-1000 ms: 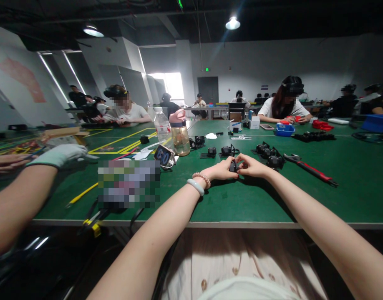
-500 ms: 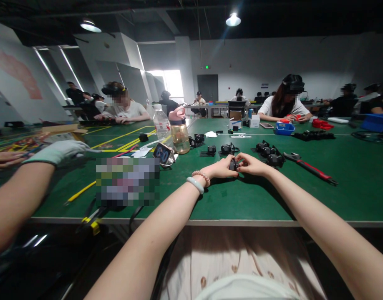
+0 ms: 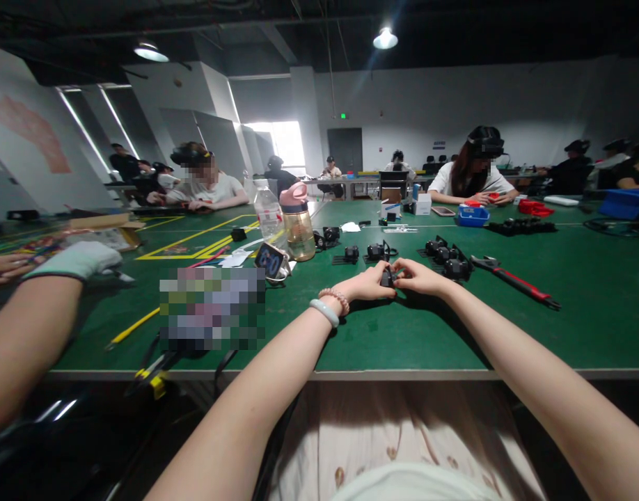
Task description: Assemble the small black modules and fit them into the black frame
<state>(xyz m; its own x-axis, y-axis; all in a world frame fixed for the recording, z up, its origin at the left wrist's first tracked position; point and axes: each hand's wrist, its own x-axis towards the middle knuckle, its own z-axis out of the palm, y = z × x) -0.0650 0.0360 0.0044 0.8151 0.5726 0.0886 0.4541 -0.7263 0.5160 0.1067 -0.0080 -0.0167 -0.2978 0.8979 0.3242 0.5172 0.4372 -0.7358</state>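
My left hand [image 3: 369, 282] grips a small black part [image 3: 387, 277] just above the green table. From the other side my right hand [image 3: 414, 276] closes its fingertips on the same part. Both hands partly cover it, so its exact kind is hard to see. Beyond my hands lie similar black parts: one black part [image 3: 351, 255] with thin prongs, another black part [image 3: 378, 252] beside it, and a cluster of black parts [image 3: 447, 257] to the right.
Right of my hands lies an adjustable wrench [image 3: 523, 284] with a red-black handle. A tumbler [image 3: 298, 233], a water bottle [image 3: 268, 212] and a small digital clock [image 3: 271, 259] stand left of centre. At far left, a co-worker's gloved hand [image 3: 76, 261] works. A blue bin [image 3: 472, 216] sits farther back.
The co-worker's gloved hand at the left has drawn back leftward. My two hands stay together on the black part with hardly any movement; the view has shifted slightly.
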